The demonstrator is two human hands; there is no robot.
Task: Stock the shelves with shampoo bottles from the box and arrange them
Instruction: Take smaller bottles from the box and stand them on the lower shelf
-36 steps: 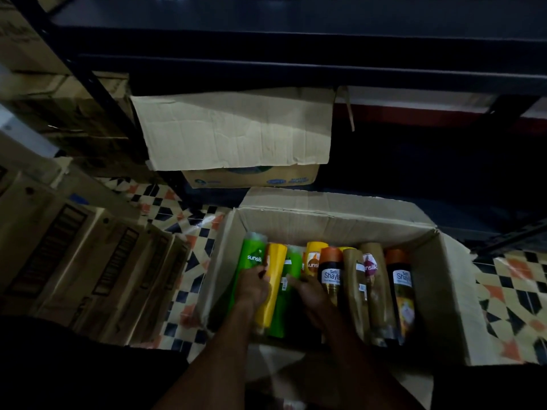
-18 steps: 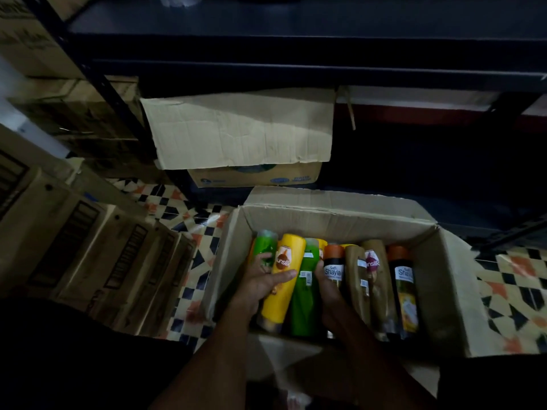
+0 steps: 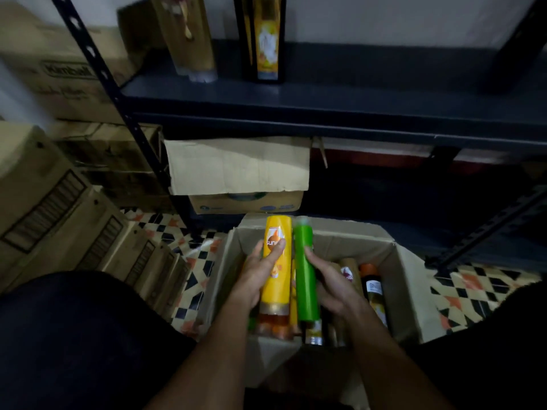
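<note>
An open cardboard box [image 3: 405, 270] sits on the tiled floor with several shampoo bottles lying in it. My left hand [image 3: 260, 276] grips a yellow shampoo bottle [image 3: 275, 279], raised above the box. My right hand [image 3: 331, 279] grips a green shampoo bottle [image 3: 306, 276] beside it. A brown bottle [image 3: 347, 273] and a black bottle with an orange cap [image 3: 374, 288] stay in the box on the right. On the dark shelf [image 3: 384, 93] above stand a gold bottle [image 3: 189, 37] and a black-and-yellow bottle [image 3: 265, 39].
A slotted shelf post [image 3: 118, 108] runs down on the left. A second cardboard box with a raised flap [image 3: 239, 167] sits under the shelf. Stacked cartons [image 3: 59, 220] line the left side. My dark-clothed knees [image 3: 74, 335] flank the box.
Both hands have lifted the yellow and green bottles up out of the box. My view has tilted upward, bringing the shelf and its two standing bottles into sight.
</note>
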